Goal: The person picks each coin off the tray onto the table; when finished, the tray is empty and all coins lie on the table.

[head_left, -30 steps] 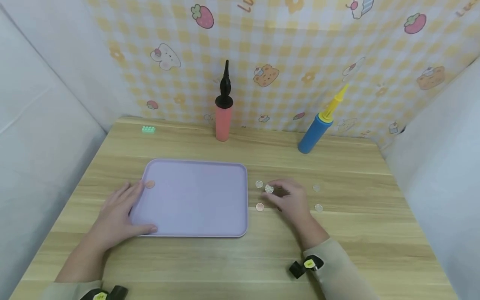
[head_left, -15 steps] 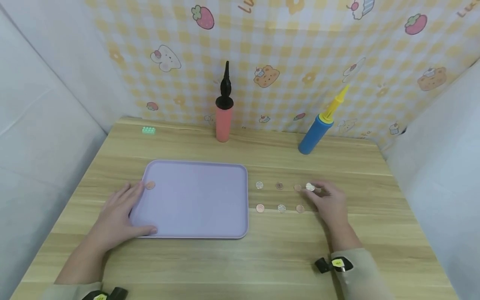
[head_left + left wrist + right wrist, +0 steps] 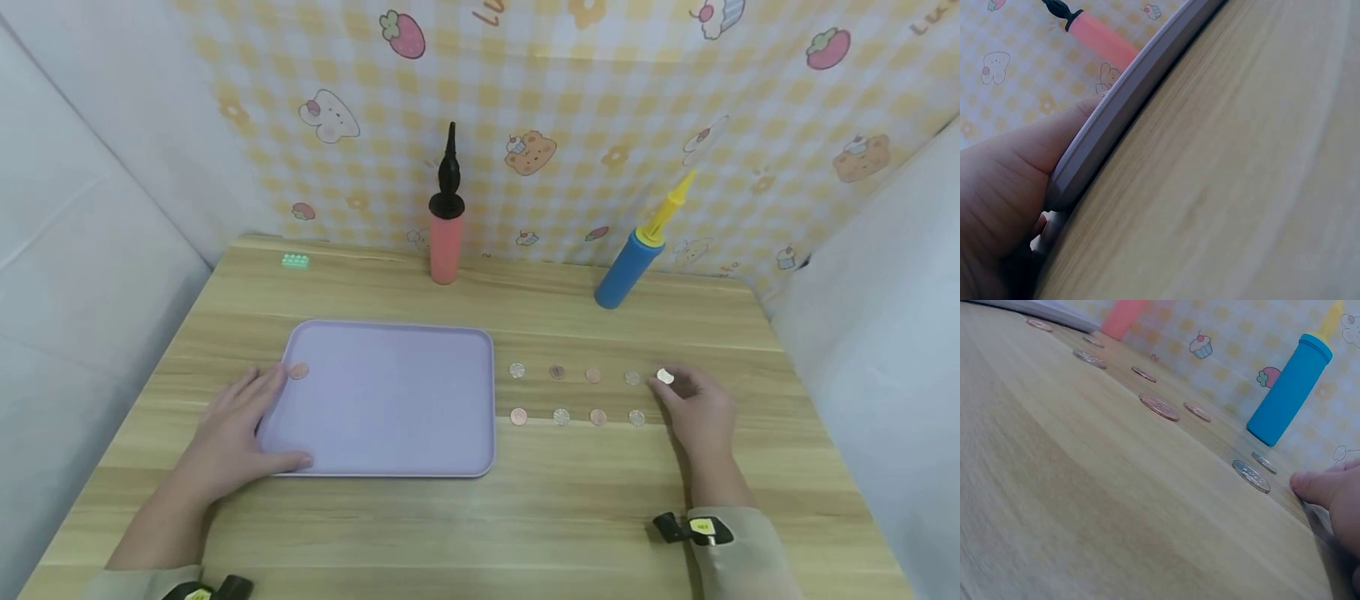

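Observation:
My right hand (image 3: 701,412) pinches a silver coin (image 3: 665,377) between thumb and fingers, at the right end of the far row of coins. In the right wrist view the thumb (image 3: 1313,487) is close to the table, and the pinched coin is hidden. Silver and copper coins lie flat in two rows; the nearest are a silver coin (image 3: 632,378) and another silver coin (image 3: 636,417). My left hand (image 3: 232,429) rests spread around the near left corner of a lilac tray (image 3: 390,400). A copper coin (image 3: 299,371) lies inside the tray by its fingertips.
Upright at the back stands a pink balloon pump (image 3: 445,246) with a black nozzle. Right of it, a blue pump (image 3: 628,271) with a yellow nozzle looks tilted. A small green toy brick (image 3: 296,260) sits at the back left, before a checked cloth (image 3: 570,108).
My right hand has moved rightward along the far row, carrying a silver coin past several lying coins that it covered before. My left hand and the tray have stayed in place.

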`<state>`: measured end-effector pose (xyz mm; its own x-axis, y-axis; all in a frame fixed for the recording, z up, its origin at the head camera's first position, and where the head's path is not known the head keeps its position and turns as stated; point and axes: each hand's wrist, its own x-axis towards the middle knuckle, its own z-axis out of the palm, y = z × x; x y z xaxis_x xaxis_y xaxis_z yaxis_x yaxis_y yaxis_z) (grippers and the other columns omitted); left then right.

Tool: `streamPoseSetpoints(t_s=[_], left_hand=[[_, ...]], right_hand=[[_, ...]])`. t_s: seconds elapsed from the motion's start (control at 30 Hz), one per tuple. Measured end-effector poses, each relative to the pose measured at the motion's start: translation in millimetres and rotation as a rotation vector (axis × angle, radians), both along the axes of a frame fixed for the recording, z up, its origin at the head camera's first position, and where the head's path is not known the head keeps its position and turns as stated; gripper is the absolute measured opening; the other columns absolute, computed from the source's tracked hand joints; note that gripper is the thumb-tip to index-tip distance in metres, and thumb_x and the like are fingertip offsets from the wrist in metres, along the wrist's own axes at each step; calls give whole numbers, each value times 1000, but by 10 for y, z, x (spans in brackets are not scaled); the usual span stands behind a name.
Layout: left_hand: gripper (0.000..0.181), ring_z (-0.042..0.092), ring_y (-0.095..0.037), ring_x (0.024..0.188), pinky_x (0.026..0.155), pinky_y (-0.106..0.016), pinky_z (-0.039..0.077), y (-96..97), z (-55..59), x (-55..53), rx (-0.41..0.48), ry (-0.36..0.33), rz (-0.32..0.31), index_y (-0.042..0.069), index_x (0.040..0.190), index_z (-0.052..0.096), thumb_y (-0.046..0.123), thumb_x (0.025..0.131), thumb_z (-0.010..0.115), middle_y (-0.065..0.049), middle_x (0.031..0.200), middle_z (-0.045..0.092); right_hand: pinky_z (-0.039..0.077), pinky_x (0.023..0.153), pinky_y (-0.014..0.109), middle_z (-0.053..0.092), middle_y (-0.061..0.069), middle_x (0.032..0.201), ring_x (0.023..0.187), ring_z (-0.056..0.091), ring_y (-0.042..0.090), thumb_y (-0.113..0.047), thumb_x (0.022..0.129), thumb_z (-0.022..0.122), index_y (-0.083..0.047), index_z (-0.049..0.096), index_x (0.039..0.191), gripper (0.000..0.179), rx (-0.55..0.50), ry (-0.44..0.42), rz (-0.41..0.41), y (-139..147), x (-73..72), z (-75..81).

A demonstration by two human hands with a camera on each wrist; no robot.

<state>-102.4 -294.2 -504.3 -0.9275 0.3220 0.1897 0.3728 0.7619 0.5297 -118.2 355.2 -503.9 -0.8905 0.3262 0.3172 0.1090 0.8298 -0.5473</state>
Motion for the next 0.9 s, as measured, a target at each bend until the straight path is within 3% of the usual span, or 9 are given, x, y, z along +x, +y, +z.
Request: streamPoseSetpoints(t_s=[0.1,0.17,0.47,0.63,0.9], left_hand=[[135,19,-58,155,128,-64,-1,-5,-5,2,-2,3,-1,-3,166,28,47,65,102,-31,166,34],[135,19,-58,155,128,-65,-1,-6,-5,4,-2,5,0,-3,166,28,47,65,101,-31,166,34],[135,19,-59,154,127,-68,0,-1,0,9,-2,0,0,-3,166,28,48,65,101,-32,166,34],[134,18,-58,155,127,-66,-1,5,9,11,-4,-9,1,-3,166,28,48,66,101,-31,166,33],[134,19,-57,155,128,-65,0,8,-4,20,9,1,7,-2,166,29,46,64,102,-31,166,35]], right_hand=[[54,92,47,78,18,108,103,72,37,-21,90,90,-2,79,107,27,-4,3,9,9,-11,6],[52,95,52,79,19,107,103,70,38,-19,89,90,-1,79,103,26,-8,6,18,13,-10,18],[38,104,58,77,24,112,107,65,43,-23,90,90,0,81,109,31,-10,-49,15,23,7,68],[38,109,62,78,24,109,107,67,46,-18,89,90,0,81,109,28,11,-13,33,15,11,75],[34,108,59,75,26,112,112,63,45,-20,95,84,1,79,116,30,-19,-58,42,43,18,60]])
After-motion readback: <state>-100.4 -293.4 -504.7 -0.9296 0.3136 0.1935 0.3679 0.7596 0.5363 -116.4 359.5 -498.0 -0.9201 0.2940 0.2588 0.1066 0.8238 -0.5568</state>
